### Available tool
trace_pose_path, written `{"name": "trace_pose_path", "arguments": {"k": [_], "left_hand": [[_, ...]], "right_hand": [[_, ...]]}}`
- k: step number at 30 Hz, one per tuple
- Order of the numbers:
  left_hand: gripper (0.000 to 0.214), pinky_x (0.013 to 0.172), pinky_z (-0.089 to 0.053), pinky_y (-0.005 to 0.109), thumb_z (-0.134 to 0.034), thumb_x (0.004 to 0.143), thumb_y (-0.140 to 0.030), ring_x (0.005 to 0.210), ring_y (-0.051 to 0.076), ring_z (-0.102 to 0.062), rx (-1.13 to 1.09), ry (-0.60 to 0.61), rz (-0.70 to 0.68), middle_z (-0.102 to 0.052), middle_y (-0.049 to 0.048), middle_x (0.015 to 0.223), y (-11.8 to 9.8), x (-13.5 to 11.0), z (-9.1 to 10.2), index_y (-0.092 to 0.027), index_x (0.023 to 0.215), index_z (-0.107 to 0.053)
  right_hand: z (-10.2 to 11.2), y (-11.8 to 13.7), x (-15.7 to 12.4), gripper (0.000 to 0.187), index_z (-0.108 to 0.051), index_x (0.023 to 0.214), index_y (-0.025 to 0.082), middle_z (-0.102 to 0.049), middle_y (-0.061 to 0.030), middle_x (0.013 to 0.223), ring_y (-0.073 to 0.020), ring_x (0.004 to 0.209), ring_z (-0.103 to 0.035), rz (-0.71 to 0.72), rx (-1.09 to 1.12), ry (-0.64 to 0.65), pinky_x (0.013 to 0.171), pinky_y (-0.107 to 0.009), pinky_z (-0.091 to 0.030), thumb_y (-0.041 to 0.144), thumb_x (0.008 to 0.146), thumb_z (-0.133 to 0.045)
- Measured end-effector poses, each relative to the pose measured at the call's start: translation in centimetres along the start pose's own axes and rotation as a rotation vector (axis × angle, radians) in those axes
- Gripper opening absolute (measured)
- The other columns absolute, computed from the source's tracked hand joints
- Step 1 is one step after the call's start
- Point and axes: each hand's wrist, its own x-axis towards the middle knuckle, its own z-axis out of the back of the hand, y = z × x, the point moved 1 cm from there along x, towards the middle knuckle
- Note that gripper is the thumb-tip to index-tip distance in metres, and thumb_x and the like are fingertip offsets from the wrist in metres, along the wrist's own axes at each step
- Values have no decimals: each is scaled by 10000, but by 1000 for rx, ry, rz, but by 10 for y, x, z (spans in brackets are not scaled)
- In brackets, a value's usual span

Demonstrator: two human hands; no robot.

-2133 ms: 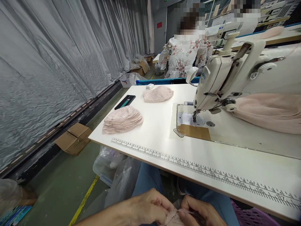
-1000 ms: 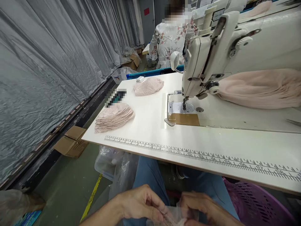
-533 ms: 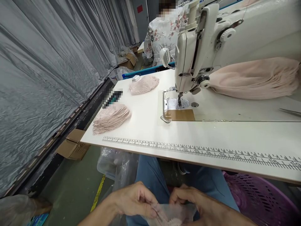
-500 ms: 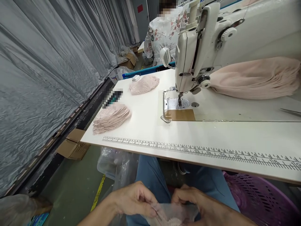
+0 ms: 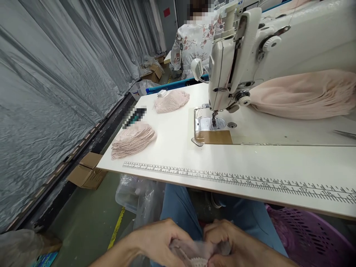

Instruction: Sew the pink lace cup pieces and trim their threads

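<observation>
At the bottom edge, over my lap, my left hand [image 5: 155, 239] and my right hand [image 5: 230, 241] pinch a clear plastic bag [image 5: 194, 248] between them. Pale pink lace pieces [image 5: 198, 261] show inside the bag at its lower part. Both hands sit below the white sewing table [image 5: 178, 148], well short of the sewing machine [image 5: 250, 55]. A fanned stack of pink lace pieces [image 5: 133, 140] lies on the table's left part, and a second pink pile [image 5: 172, 101] lies farther back.
A ruler strip [image 5: 236, 181] runs along the table's front edge. Pink fabric [image 5: 303, 94] is heaped under the machine arm. A purple basket [image 5: 306, 231] stands at my right, plastic bags [image 5: 139, 196] and a cardboard box [image 5: 87, 170] at my left. Another person [image 5: 191, 40] sits beyond the table.
The view has dropped and swung right since the earliest frame. My hands have gone from handling lace to gripping the clear bag, and they have drawn closer together around it.
</observation>
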Motion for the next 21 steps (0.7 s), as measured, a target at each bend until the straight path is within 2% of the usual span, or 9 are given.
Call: {"name": "trace_pose_path", "arguments": {"k": [2,4,7,10,13,15,18,21], "left_hand": [[588,505,-333,175,-823,525,-629,553,78,-408,13,-75,49,-531,-36,579,-1,8,-7,-122,820,-776],[586,469,-282,176,-802,542,-642,524,65,-349,-30,-116,61,-475,-40,536,0,15,-12,-100,762,-774],[599,486,-313,175,-774,584,-656,531,70,-376,-91,-94,45,-525,-22,560,0,20,-15,-110,828,-789],[616,520,-358,178,-791,535,-674,534,72,-402,-126,-67,61,-568,-13,571,2,19,-14,-145,851,-797],[633,576,-416,192,-813,481,-672,566,89,-468,-182,-71,101,-621,0,618,5,18,-13,-162,856,-798],[620,597,-435,201,-831,463,-652,575,94,-489,-214,-93,122,-634,3,629,7,17,-11,-160,838,-798],[571,561,-406,185,-846,472,-618,549,77,-458,-221,-117,121,-605,-10,588,6,15,-9,-147,791,-795],[554,497,-331,162,-861,478,-579,527,57,-401,-189,-131,115,-557,-32,551,0,14,-8,-139,807,-792]], "right_hand": [[1,-2,2,26,-718,670,202,-573,29,678,-181,767,-573,-24,-17,7,694,-262,-407,200,684,-696],[4,-4,1,75,-715,684,193,-567,25,656,-172,712,-566,-55,-15,11,643,-253,-405,214,712,-649],[11,-5,-4,165,-700,685,184,-533,25,626,-157,661,-530,-72,-11,-4,591,-236,-394,287,767,-601],[13,-3,-7,170,-706,700,177,-552,17,637,-154,669,-521,-67,-4,30,580,-228,-388,306,771,-621],[10,0,-5,48,-711,725,180,-620,14,677,-154,667,-550,-106,-27,45,586,-225,-398,211,688,-704],[8,1,-4,99,-701,716,188,-637,22,684,-165,690,-580,-115,-106,8,636,-242,-423,124,645,-729],[6,0,-4,152,-692,713,196,-639,23,704,-192,759,-610,-87,-238,-46,707,-274,-449,62,645,-716],[6,1,-4,137,-698,732,203,-653,11,766,-209,825,-611,-89,-309,-41,725,-286,-453,81,672,-690]]}}
